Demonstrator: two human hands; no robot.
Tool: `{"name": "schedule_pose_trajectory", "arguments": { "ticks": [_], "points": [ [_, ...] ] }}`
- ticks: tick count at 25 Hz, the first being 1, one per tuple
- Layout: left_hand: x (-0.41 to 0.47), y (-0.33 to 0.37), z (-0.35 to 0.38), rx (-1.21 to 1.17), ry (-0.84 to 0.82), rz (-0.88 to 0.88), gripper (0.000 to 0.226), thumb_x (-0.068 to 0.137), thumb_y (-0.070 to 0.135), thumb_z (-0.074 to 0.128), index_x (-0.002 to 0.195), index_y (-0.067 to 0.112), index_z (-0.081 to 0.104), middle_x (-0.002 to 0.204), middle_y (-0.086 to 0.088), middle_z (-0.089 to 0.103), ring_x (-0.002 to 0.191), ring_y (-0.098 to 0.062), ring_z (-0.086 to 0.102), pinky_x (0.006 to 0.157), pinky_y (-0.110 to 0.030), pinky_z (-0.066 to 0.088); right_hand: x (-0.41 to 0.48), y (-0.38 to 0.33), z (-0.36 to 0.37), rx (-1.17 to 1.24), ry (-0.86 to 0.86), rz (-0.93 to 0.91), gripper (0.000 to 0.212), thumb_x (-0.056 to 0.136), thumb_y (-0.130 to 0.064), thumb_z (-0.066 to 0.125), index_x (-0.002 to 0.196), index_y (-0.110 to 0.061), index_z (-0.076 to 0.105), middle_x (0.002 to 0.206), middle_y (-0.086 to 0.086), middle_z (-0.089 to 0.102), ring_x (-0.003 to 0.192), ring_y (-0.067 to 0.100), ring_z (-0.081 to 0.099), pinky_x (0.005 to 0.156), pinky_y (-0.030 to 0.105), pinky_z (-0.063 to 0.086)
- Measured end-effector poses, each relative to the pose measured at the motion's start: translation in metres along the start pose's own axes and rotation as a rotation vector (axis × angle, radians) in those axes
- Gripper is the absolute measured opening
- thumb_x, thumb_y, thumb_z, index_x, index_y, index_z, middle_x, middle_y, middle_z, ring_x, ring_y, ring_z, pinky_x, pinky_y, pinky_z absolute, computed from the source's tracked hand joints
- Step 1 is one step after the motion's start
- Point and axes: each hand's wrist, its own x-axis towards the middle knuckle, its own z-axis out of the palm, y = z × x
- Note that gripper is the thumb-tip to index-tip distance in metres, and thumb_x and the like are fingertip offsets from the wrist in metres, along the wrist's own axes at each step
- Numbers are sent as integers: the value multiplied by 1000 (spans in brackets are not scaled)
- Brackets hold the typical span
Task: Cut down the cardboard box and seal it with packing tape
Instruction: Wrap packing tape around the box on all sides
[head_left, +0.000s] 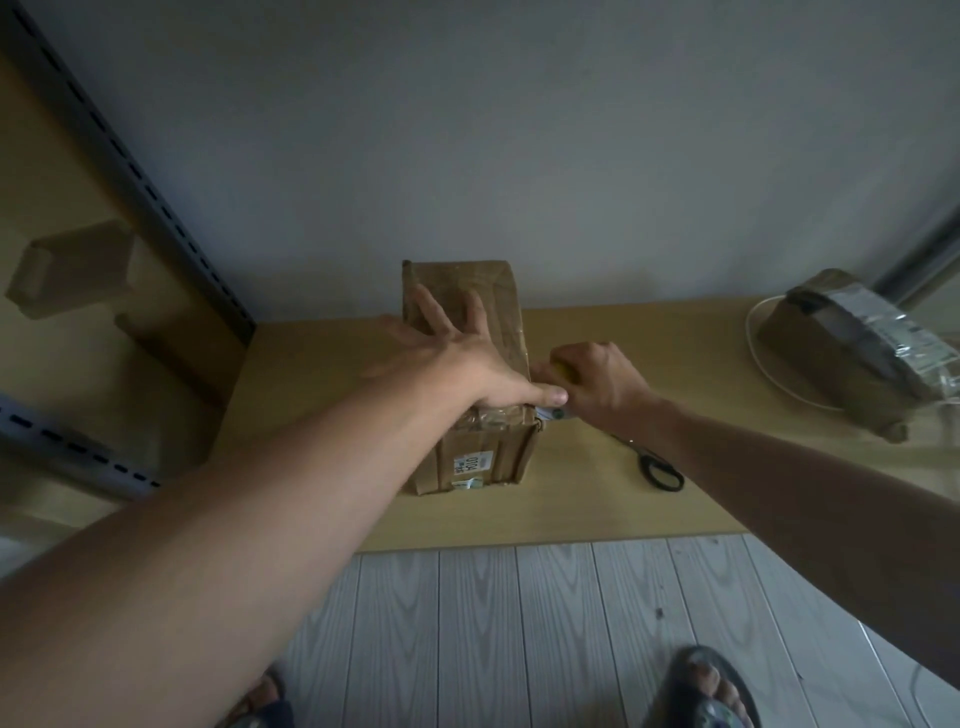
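Note:
A brown cardboard box (483, 457) with a white label stands on the wooden table (322, 374), its top taped over. My left hand (457, 358) presses flat on the box top, fingers spread, thumb at the near right corner. My right hand (597, 379) sits just right of that corner and grips a yellow object (560, 370), mostly hidden in the fist; a small pale and metallic tip (553, 413) shows beneath it at the box's top edge.
Black-handled scissors (657, 467) lie on the table right of the box. A second taped parcel (852, 353) and a white cable (753, 343) sit at the far right. Metal shelf rails (130, 171) stand on the left. The table's front edge meets grey floorboards (519, 623).

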Motion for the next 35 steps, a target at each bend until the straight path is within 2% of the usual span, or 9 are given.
{"name": "schedule_pose_trajectory", "arguments": {
  "ticks": [3,7,10,13,19,23,28,31,35],
  "points": [
    [-3,12,12,-103,87,7,143,57,73,78,155,40,-21,157,-10,-42,148,-52,-9,105,-65,36,-1,2,-3,35,15,87,56,79,-67,46,52,-19,41,50,-4,41,49,16,38,50,32,30],
    [10,-7,9,-451,162,177,133,62,47,88,158,43,-4,166,-3,-24,153,-41,-4,121,-55,22,8,-5,-27,89,126,68,56,86,-63,50,51,-20,40,47,-9,33,41,5,28,44,23,24],
    [22,-41,25,-883,263,325,125,52,40,88,155,45,18,163,-6,17,148,-26,28,119,-47,33,25,-31,-54,206,190,55,53,94,-45,56,53,-16,38,49,-7,31,43,6,26,43,19,21],
    [21,-74,70,-1266,152,444,105,60,29,89,147,48,33,142,2,55,126,-21,59,99,-50,54,34,-51,-55,323,101,21,54,99,-37,55,53,-16,38,49,-6,31,42,5,27,42,17,22],
    [47,-102,81,-784,53,667,76,78,43,74,146,43,41,140,13,57,131,-14,54,106,-55,46,34,-76,-10,258,25,-28,55,100,-44,50,50,-22,41,42,-11,37,37,4,35,43,18,25],
    [47,-83,70,-534,81,576,133,50,82,80,157,44,10,164,14,24,147,-6,28,119,-42,33,33,-66,-22,310,-47,24,55,99,-47,55,53,-18,44,43,-10,42,37,2,39,44,17,30],
    [61,-94,61,-423,92,639,134,45,85,80,154,54,9,164,22,6,146,-17,35,114,-47,41,38,-63,-30,350,-236,91,67,94,-60,53,70,2,60,66,15,65,59,21,65,57,28,49],
    [65,-97,59,-406,62,642,137,42,87,79,153,58,2,167,19,5,150,-14,26,120,-46,33,51,-60,-61,14,-220,-43,62,99,-52,49,55,-9,48,52,4,42,43,11,40,46,24,33],
    [68,-97,61,-429,23,630,140,39,88,78,151,58,1,164,22,6,150,-13,21,123,-44,26,41,-52,-88,-153,-257,-19,50,97,-49,51,56,-22,57,58,3,59,52,18,58,51,33,45]
  ]
}}
